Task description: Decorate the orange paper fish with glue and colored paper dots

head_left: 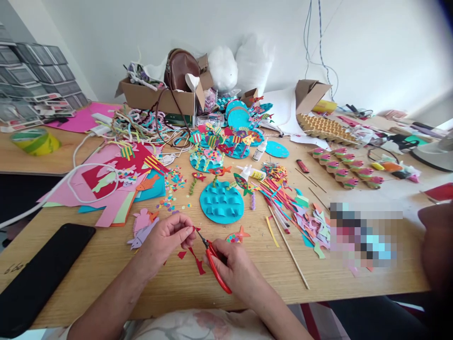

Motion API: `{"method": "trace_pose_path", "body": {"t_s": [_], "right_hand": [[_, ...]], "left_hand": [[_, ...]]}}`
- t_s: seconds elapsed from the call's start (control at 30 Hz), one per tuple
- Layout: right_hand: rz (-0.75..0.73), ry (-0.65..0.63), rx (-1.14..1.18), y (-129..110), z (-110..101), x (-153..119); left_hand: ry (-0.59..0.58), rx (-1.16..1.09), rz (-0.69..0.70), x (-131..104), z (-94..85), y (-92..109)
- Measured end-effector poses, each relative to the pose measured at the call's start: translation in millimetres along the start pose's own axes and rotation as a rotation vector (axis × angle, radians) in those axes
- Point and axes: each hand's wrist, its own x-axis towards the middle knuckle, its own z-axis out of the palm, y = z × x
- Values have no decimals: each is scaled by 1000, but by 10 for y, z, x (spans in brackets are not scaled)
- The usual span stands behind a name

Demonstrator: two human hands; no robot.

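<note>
1. Left hand [173, 233] – thumb and index pinched narrow on a tiny red piece [196, 229], above the table [159, 302]; other fingers curled.
2. Right hand [235, 264] – fingers wrapped round the red handles of the scissors [216, 275]; blades point up-left, tips right by the left fingertips and the red piece. Can't tell if blades touch it.
3. Red scraps [200, 267] on the table, below and around the blades.
4. Blue disc [222, 210] with raised curled strips lies flat beyond the hands; dotted fish [233, 238] with orange tail just beyond right hand.
5. Pink fish [142, 219] and purple fish [142, 236] by the left forearm, overlapping.
6. Black phone [46, 278] at near left, stick [290, 257] lying slantwise on the right, scrap pile [313, 224] past it.
7. Behind disc: white bottle [260, 150], yellow-label bottle [257, 174], cluster of paper fish [212, 140] on blue bases.
8. Back: open box [152, 100] with a brown bag [182, 68] at its right end; bumpy tray [325, 128] farther right.
</note>
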Motion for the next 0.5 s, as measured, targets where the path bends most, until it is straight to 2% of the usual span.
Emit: {"method": "trace_pose_path", "body": {"t_s": [0.1,0.3,0.5], "right_hand": [[-30,-1,-78,-7,1,-6],[-46,-10,-120,-4,-26,-15],[-36,2,-158,5,-22,-16]], "left_hand": [[-6,-29,-20,-7,-20,-17],[-95,-65,-50,-10,-32,-54],[-108,-52,-76,-1,-10,-34]]}}
